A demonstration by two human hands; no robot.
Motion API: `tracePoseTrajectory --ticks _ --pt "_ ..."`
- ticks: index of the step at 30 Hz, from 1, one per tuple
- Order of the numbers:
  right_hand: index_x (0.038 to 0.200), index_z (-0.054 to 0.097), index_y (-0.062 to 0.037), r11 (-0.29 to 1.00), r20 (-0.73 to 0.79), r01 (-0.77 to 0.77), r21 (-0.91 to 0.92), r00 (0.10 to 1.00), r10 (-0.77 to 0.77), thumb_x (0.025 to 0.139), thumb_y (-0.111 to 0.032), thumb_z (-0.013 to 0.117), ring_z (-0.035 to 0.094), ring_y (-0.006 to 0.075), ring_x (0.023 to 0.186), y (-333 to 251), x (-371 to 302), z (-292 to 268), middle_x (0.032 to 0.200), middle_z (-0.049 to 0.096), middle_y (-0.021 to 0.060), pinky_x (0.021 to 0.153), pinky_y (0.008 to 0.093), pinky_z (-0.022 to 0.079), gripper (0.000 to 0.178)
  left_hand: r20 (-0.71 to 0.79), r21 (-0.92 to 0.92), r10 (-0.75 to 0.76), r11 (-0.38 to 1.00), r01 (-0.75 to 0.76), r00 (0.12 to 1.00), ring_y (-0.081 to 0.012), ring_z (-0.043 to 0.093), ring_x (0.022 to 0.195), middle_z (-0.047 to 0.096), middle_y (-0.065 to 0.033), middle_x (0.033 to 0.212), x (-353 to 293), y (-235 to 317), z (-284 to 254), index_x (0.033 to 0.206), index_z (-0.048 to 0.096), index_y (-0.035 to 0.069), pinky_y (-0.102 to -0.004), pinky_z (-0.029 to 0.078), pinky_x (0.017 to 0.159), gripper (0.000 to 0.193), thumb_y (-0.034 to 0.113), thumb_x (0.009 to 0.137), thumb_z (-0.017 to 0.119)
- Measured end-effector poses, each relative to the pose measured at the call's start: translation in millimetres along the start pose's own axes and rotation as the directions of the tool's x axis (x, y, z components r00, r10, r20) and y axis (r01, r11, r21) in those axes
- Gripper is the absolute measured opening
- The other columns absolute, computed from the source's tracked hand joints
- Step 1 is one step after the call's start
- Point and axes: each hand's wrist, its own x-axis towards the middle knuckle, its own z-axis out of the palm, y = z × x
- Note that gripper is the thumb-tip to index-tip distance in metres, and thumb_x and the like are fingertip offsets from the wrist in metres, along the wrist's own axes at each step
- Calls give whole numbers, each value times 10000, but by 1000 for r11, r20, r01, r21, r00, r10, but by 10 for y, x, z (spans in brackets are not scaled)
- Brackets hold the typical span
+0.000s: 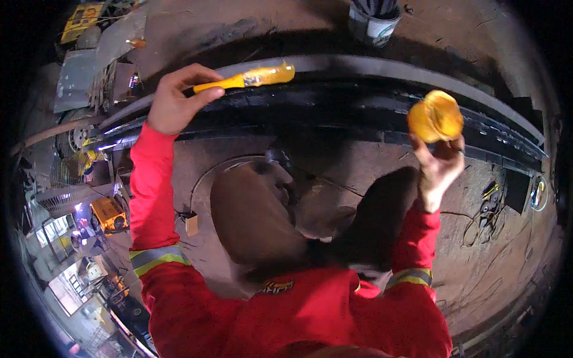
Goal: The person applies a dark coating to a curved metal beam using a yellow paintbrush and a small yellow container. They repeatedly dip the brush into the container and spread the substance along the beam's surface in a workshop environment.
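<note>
Hands: two show, one left hand (171, 102) and one right hand (441, 167)
Brush (253, 77): one is in view
Yellow round thing (434, 117): one is in view
Red sleeves (150, 191): two, one on each arm
Striped bands (160, 258): two, one around each sleeve
Legs (245, 209): two show
Bucket (371, 28): exactly one shows
Wheel (76, 137): one can be seen
Orange machine (108, 215): one of this colour shows
Small box (191, 225): one is visible
Long dark beams (334, 101): at least one, the exact number being hard to tell
Floor cables (486, 218): several lie tangled, too many to count apart
</note>
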Motion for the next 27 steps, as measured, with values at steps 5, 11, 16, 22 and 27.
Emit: tracePoseTrajectory --ticks 5,11,16,22,27 --pt "1261 539 33 985 -87 -106 -139 992 95 645 57 858 602 227 1136 -457 112 346 1225 611 121 1051 395 437 694 234 117 -84 991 58 969 -178 672 802 688 -93 834 503 -480 138 919 686 11 -297 502 739 154 57 792 761" --pt "1283 530 41 906 -165 -305 -292 950 267 635 15 882 598 225 1137 -1163 275 775 1227 611 121 1061 395 424 739 470 136 22 986 -98 882 -330 641 741 637 -142 786 710 -558 119 790 561 12 -387 486 647 200 31 739 753" --pt "1264 544 56 824 -262 -434 -364 897 357 624 -5 890 604 230 1129 -1653 400 1209 1219 619 134 1053 402 427 730 503 173 -41 983 -54 863 -367 644 800 660 -151 818 996 -653 -86 855 595 32 -438 500 685 177 49 733 722" --pt "1245 540 40 776 -210 -403 -485 915 344 699 41 806 657 225 1026 -1842 453 1464 1152 649 136 952 360 497 608 555 237 -142 972 8 820 -366 654 830 677 -149 847 1007 -579 460 863 617 55 -454 500 704 167 92 748 733" --pt "1252 538 33 776 -247 -483 -405 875 416 706 44 805 651 224 1039 -1804 512 1459 1165 644 131 948 361 502 608 638 -24 -54 996 90 768 -367 658 773 660 -165 800 1160 -797 236 807 607 30 -425 486 646 161 61 727 743"
